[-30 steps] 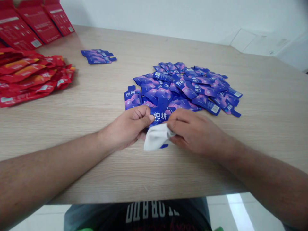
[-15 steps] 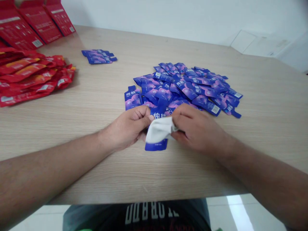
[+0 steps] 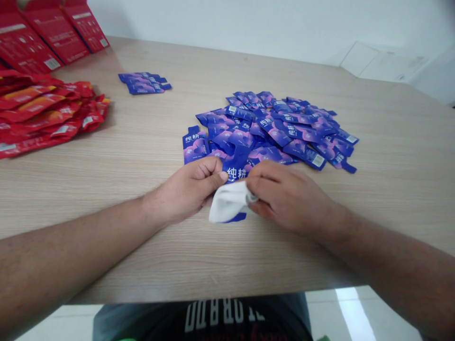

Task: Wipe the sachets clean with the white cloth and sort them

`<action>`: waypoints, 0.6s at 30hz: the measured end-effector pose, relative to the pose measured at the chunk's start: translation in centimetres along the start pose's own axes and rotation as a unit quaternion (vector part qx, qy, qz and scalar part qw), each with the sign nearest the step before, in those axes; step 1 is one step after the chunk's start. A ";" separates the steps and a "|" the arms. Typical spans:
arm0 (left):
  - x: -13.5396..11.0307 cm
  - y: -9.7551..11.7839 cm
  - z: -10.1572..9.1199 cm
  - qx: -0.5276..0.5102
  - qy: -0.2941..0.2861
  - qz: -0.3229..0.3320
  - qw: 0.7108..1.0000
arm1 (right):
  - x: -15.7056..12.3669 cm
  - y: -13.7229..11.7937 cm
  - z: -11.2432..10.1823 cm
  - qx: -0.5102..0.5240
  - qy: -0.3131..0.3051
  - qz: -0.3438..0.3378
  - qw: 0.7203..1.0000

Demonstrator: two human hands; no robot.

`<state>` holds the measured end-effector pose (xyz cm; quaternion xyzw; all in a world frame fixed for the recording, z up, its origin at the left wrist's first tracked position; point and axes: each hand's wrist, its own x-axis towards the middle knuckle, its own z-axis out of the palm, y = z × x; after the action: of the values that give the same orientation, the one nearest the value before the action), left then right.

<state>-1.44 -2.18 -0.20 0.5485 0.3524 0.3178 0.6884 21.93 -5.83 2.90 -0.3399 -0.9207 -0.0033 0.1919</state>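
Note:
My left hand (image 3: 194, 189) pinches the left edge of a blue-purple sachet (image 3: 236, 171) between thumb and fingers. Over the lower part of that sachet lies a white cloth (image 3: 229, 202), bunched in the closed fingers of my right hand (image 3: 284, 196). Only the sachet's upper label and a strip of its bottom edge show; the cloth covers the rest. Just beyond both hands spreads a loose pile of similar sachets (image 3: 273, 128), pink and blue with white lettering. One sachet (image 3: 195, 144) sits at the pile's left edge, near my left hand.
A small overlapped group of blue sachets (image 3: 145, 83) rests at the back left. Red pouches (image 3: 46, 113) are stacked at the far left, with red cartons (image 3: 53, 33) standing behind them. The wooden table (image 3: 149, 265) ends in front of my body; a white wall (image 3: 249, 28) bounds the back.
My right hand has moved slightly down and left with the cloth, which now hides more of the sachet's bottom and less of its lettering. My left hand keeps its hold.

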 end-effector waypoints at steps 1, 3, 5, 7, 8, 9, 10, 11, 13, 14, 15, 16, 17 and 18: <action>0.0 0.0 0.0 -0.002 0.002 -0.003 1.000 | 0.0 0.1 0.0 -0.010 0.026 0.030 0.999; 0.0 0.1 0.1 -0.002 0.005 -0.006 1.000 | 0.0 0.2 0.0 -0.020 0.058 0.067 0.996; 0.0 0.2 0.1 0.010 0.003 -0.001 1.000 | 0.0 0.1 0.0 -0.006 0.028 0.033 0.999; 0.0 0.2 0.1 0.026 0.000 0.007 1.000 | 0.0 -0.1 0.1 0.010 -0.018 -0.023 1.000; -0.1 0.2 0.1 0.031 0.000 0.009 0.999 | 0.0 -0.2 0.1 0.012 -0.024 -0.031 0.999; 0.0 0.2 0.1 0.032 0.001 0.008 0.999 | 0.0 -0.1 0.1 0.008 -0.012 -0.018 1.000; 0.0 0.2 0.0 0.031 0.003 0.007 0.999 | 0.0 0.0 0.1 -0.001 0.014 0.009 1.000; 0.0 0.2 0.0 0.030 0.004 0.004 1.000 | 0.0 0.1 0.1 -0.010 0.045 0.041 0.998; 0.0 0.2 0.0 0.031 0.002 0.001 1.000 | 0.0 0.3 0.1 -0.018 0.072 0.067 0.995; 0.0 0.2 0.0 0.034 -0.001 0.002 0.999 | 0.0 0.3 0.1 -0.015 0.060 0.053 0.997; 0.0 0.1 0.0 0.040 -0.003 0.003 0.999 | 0.0 0.3 0.1 -0.009 0.038 0.027 0.999; 0.0 0.1 -0.1 0.044 -0.005 0.005 0.999 | 0.0 0.2 0.1 -0.003 0.013 -0.001 1.000; 0.0 0.1 -0.1 0.043 -0.005 0.006 0.999 | -0.1 0.1 0.1 0.000 -0.003 -0.020 1.000; 0.0 0.1 -0.1 0.039 -0.003 0.007 0.999 | -0.1 0.1 0.1 -0.001 -0.005 -0.024 1.000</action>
<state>-1.55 -2.15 -0.11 0.5785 0.3587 0.3064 0.6655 21.97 -5.78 2.74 -0.3182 -0.9295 -0.0071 0.1864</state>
